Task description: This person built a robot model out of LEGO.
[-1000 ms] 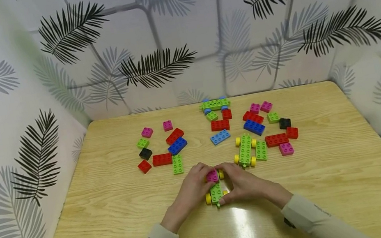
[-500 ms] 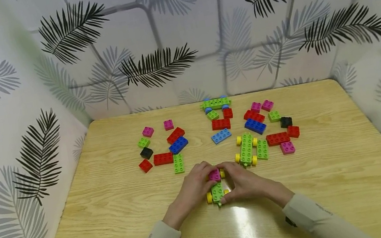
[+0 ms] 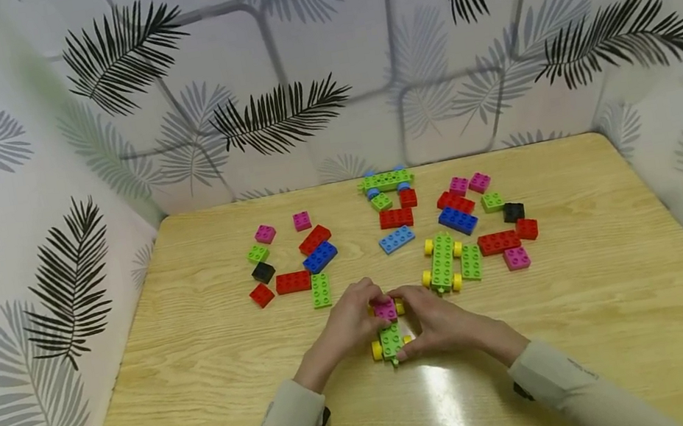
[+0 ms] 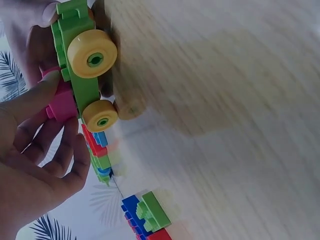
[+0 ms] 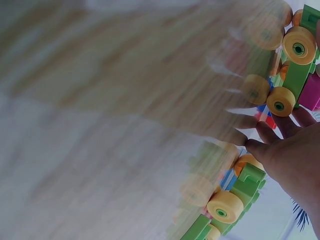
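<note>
My left hand [image 3: 352, 319] pinches a pink brick [image 3: 386, 311] between thumb and fingers. The brick sits on the studs at the far end of a green toy car base [image 3: 392, 343] with yellow wheels. My right hand [image 3: 444, 322] holds this base from the right, thumb at its near end and fingers round toward the far end. In the left wrist view the pink brick [image 4: 62, 102] meets the studded side of the base [image 4: 82, 65]. The right wrist view shows fingers beside a yellow wheel [image 5: 281, 101]; part of the base is cut off there.
A second green base with yellow wheels [image 3: 442, 264] stands right of the hands, beside a flat green brick [image 3: 471, 262]. Behind is a green base with blue wheels [image 3: 386, 181]. Loose bricks lie left, including a blue one [image 3: 320, 256], and right, including a red one [image 3: 499, 242].
Both hands keep their hold on the pink brick and car base, with hardly any movement. The head view has shifted slightly.
</note>
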### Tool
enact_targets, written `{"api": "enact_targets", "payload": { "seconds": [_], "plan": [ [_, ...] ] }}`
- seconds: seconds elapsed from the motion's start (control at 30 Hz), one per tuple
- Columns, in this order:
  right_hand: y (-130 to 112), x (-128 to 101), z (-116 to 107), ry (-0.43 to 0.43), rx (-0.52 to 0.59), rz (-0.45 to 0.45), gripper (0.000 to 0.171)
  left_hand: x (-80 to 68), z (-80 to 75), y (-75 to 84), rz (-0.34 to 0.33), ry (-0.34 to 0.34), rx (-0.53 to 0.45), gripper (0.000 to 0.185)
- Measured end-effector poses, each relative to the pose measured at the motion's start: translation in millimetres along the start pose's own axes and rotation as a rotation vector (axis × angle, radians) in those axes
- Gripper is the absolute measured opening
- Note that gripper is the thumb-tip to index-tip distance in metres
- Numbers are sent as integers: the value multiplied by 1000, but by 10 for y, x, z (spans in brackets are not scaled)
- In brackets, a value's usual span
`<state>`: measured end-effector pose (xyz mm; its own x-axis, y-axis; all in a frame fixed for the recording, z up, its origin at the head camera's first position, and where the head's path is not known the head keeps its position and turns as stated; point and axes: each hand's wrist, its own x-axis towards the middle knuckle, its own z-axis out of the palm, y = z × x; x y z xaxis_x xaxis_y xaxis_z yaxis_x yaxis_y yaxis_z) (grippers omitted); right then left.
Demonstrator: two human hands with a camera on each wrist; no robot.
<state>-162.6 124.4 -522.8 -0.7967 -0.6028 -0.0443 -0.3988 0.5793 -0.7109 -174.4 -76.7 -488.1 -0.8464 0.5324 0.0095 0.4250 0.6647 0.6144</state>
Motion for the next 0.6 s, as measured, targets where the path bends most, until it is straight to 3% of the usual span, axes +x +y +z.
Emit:
{"api": "enact_targets", "payload": {
  "seconds": [0.37, 0.6],
  "plan": [
    [-25, 13, -10, -8, -14, 18, 97, -48, -9, 43, 76, 17, 163, 20],
    [-11, -6, -28, -4, -20, 1, 98, -49, 6, 30, 65, 16, 94, 20]
  ]
}}
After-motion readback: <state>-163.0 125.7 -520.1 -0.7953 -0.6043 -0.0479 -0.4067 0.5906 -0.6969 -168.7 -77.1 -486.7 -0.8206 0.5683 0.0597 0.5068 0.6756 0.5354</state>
